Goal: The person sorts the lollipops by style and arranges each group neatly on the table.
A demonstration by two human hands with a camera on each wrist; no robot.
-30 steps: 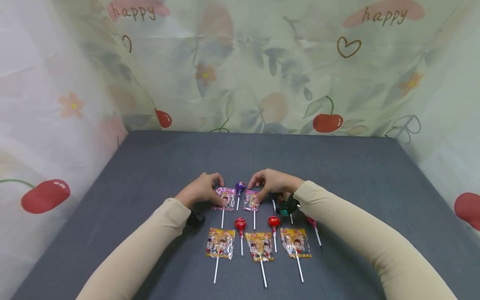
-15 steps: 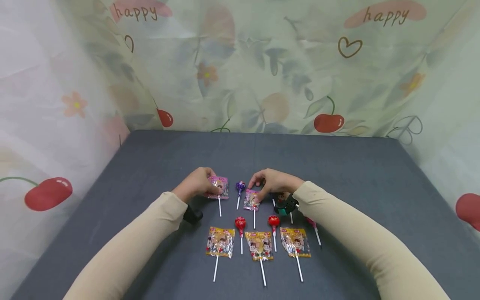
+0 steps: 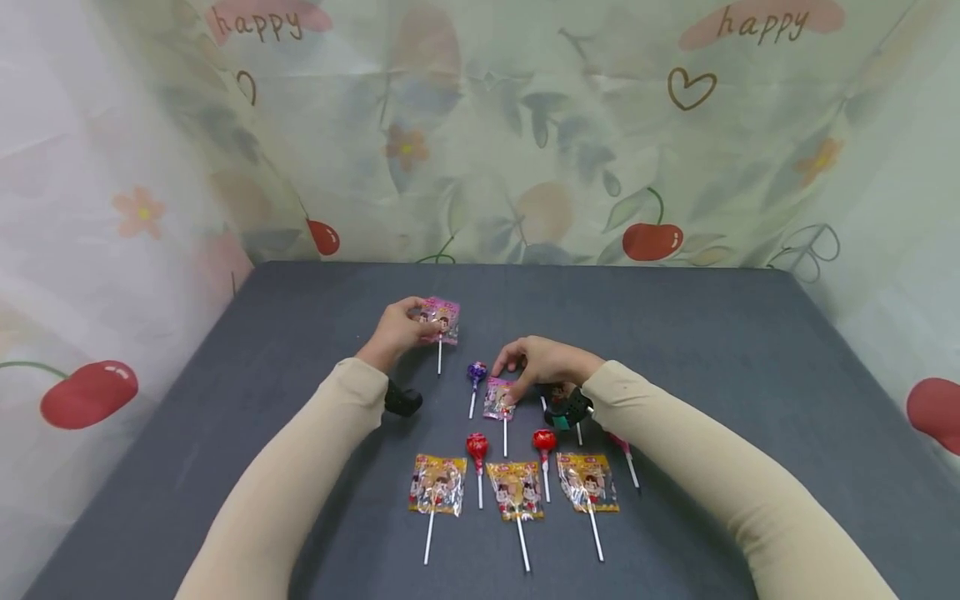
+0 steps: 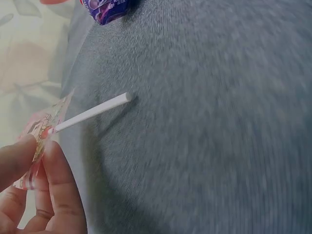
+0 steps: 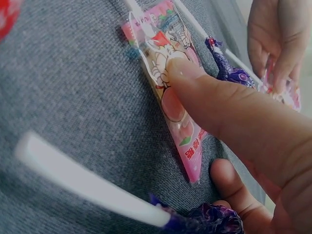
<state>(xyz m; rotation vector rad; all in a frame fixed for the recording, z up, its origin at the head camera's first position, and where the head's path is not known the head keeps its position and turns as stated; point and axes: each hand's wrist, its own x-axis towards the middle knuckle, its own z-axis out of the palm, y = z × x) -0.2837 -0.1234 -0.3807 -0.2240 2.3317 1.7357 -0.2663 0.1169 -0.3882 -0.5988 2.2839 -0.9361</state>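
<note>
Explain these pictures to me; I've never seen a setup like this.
There is no machine here, just a person's two bare hands. The wide view comes from a camera worn on the head, looking forward and down; the close-ups come from a camera on each wrist, watching that hand's work.

On the dark table lie wrapped lollipops: three in yellow packets, two round red ones set between them, and a round purple one farther back. Others are partly hidden by the right arm.

The left hand holds a pink packet; the right hand has its thumb on a second pink packet.
</note>
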